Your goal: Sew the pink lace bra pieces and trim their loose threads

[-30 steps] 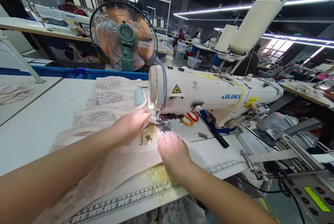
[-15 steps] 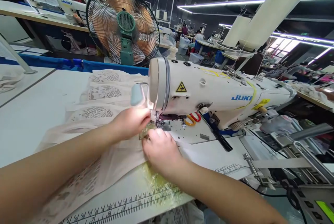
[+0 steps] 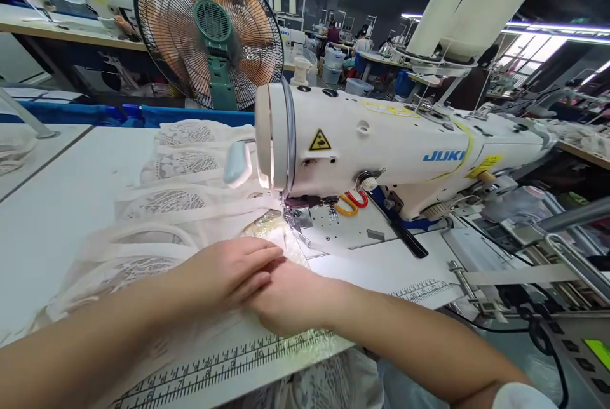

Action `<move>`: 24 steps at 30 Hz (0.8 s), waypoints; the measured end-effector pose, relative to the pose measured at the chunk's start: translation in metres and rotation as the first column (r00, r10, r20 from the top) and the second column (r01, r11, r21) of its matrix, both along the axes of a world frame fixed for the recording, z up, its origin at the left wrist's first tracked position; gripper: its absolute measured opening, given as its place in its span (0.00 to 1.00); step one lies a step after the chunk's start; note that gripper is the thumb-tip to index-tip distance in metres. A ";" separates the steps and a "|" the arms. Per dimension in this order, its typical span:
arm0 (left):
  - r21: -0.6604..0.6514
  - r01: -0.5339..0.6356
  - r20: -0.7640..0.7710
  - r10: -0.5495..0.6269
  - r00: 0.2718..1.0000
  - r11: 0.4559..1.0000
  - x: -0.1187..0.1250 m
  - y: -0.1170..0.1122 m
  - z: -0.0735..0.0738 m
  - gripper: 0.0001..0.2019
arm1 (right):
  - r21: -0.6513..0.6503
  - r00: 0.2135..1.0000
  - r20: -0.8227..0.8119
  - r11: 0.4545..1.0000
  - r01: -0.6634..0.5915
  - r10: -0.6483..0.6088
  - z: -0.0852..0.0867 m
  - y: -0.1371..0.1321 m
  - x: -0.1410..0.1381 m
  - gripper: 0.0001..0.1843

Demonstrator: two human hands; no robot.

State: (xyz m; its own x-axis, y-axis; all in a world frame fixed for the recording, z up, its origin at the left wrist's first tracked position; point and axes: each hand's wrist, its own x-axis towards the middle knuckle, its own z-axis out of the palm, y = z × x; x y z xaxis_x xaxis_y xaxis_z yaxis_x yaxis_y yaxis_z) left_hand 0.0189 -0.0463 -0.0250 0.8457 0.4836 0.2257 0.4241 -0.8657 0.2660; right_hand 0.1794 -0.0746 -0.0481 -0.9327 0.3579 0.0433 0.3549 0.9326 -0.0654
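The L hand [image 3: 233,269] and the R hand [image 3: 295,298] are together: the L fingers lie over the fingers of the R hand, approx. in the mid of the view. Some fingertips are hidden, so I can't tell if they pinch smth b/w them.

The cream lace fabric [image 3: 178,167] is spread on the white table [image 3: 61,218], from 9 to 12 o'clock of the hands, w/ the L forearm lying across it. Its far part has several rows of lace. Its edge reaches the presser foot [image 3: 288,211], which is at 1 o'clock, near the hands but apart from them; I can't tell if the edge is under it. A shiny yellowish film [image 3: 267,223] is at 12 o'clock, beside this foot.

The white sewing machine [image 3: 357,136] stands from 12 to 2 o'clock. Scissors w/ orange and red handles [image 3: 347,207] lie b/w 1 and 2 o'clock, partly behind small metal parts, and a black-handled tool [image 3: 407,244] is b/w 2 and 3.

A printed ruler scale [image 3: 229,366] runs along the near table edge at 6–7 o'clock. More lace cloth [image 3: 324,387] is below this edge, at 5 o'clock. The fan [image 3: 214,28] is b/w 11 and 12, behind the table.
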 end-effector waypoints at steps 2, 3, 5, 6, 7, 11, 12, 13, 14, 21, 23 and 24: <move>-0.002 -0.011 -0.008 0.011 1.000 1.000 0.001 0.005 -0.005 0.18 | 0.045 0.998 -0.050 0.999 0.028 -0.026 -0.002 0.005 0.006 0.16; 0.005 -0.026 -0.005 0.026 1.000 1.000 0.001 0.007 -0.008 0.19 | 0.071 0.996 -0.074 0.996 0.058 -0.053 -0.003 0.005 0.009 0.16; 0.037 -0.065 -0.005 0.065 0.998 0.997 0.000 0.007 -0.015 0.20 | 0.095 0.992 -0.106 0.992 0.085 -0.075 -0.006 0.000 0.015 0.13; 0.052 -0.078 -0.009 0.078 0.997 0.996 0.000 0.007 -0.017 0.21 | 0.092 0.988 -0.126 0.991 0.098 -0.086 -0.008 -0.004 0.018 0.11; 0.065 -0.090 -0.015 0.091 0.996 0.994 0.000 0.006 -0.020 0.21 | 0.080 0.983 -0.150 0.990 0.119 -0.106 -0.009 -0.009 0.022 0.11; 0.124 -0.106 -0.100 0.119 0.988 0.987 0.004 0.008 -0.025 0.22 | 0.019 0.940 -0.246 0.968 0.250 -0.237 -0.012 -0.024 0.037 0.14; 0.145 -0.097 -0.135 0.117 0.984 0.985 0.006 0.009 -0.026 0.23 | 0.013 0.929 -0.260 0.961 0.275 -0.262 -0.012 -0.027 0.041 0.15; 0.168 -0.088 -0.163 0.115 0.980 0.982 0.007 0.011 -0.026 0.23 | 0.014 0.918 -0.271 0.953 0.304 -0.289 -0.013 -0.029 0.044 0.16; 0.188 -0.083 -0.182 0.118 0.976 0.979 0.008 0.012 -0.025 0.23 | 0.014 0.906 -0.278 0.942 0.336 -0.319 -0.013 -0.030 0.048 0.17; 0.226 -0.151 -0.161 0.190 0.969 0.962 0.012 0.007 -0.022 0.19 | -0.045 0.901 -0.221 0.926 0.374 -0.374 -0.015 -0.037 0.062 0.24; 0.208 -0.160 -0.139 0.191 0.972 0.965 0.012 0.006 -0.023 0.20 | -0.054 0.908 -0.218 0.933 0.356 -0.359 -0.015 -0.037 0.063 0.24; 0.203 -0.163 -0.131 0.192 0.973 0.965 0.013 0.007 -0.024 0.20 | -0.057 0.905 -0.221 0.931 0.360 -0.364 -0.016 -0.036 0.063 0.24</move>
